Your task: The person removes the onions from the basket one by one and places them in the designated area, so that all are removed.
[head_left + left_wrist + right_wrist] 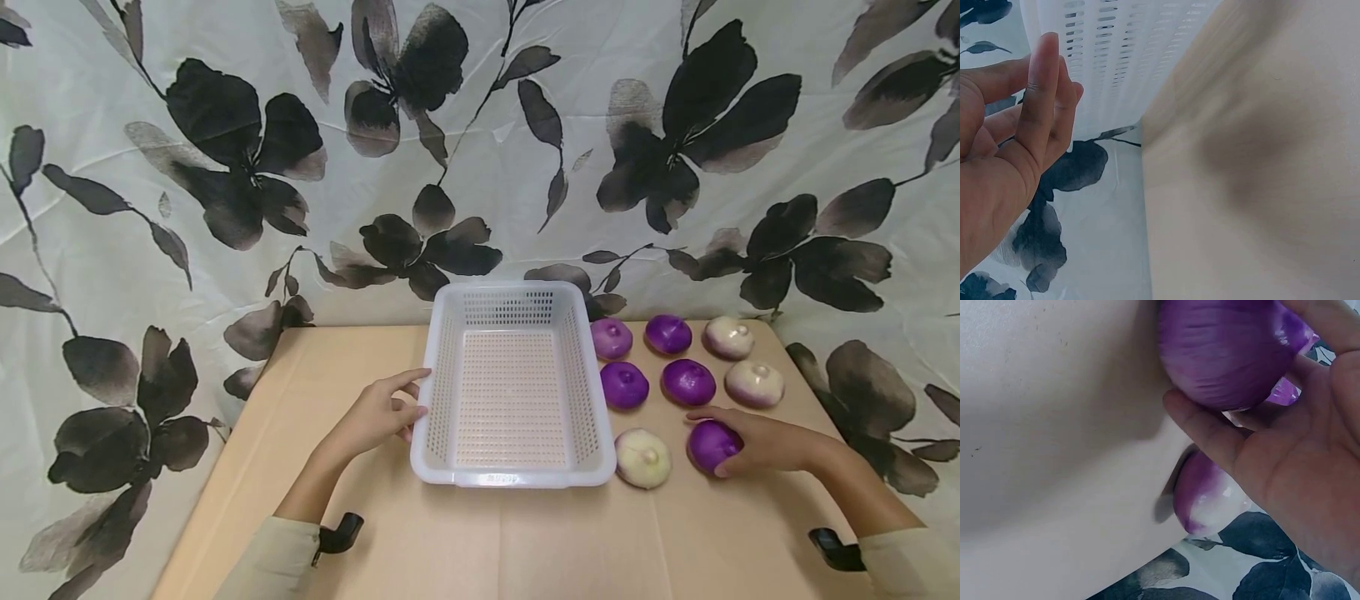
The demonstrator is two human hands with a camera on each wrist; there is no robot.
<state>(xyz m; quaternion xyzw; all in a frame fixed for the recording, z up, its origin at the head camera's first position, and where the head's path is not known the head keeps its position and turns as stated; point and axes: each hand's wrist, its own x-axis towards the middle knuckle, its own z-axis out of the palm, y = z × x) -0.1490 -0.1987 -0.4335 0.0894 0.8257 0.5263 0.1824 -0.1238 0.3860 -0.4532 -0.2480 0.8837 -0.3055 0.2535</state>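
Note:
A white perforated plastic basket [512,479] stands on the table, its slotted floor showing bare. My left hand [378,410] touches the basket's left rim with its fingertips and thumb; in the left wrist view its fingers [1041,94] lie against the outer wall, not wrapped round it. At the right, my right hand [765,442] curls its fingers and thumb round a purple onion [711,446], which appears to be on the table. Part of that onion [1229,356] is hidden by the hand. A pale onion [642,458] sits between it and the basket.
Behind the right hand several more onions stand in rows, some purple [687,382], some whitish with purple [753,384]. A light wooden table [495,542] lies under everything. A flower-printed cloth [525,167] hangs behind and beside it.

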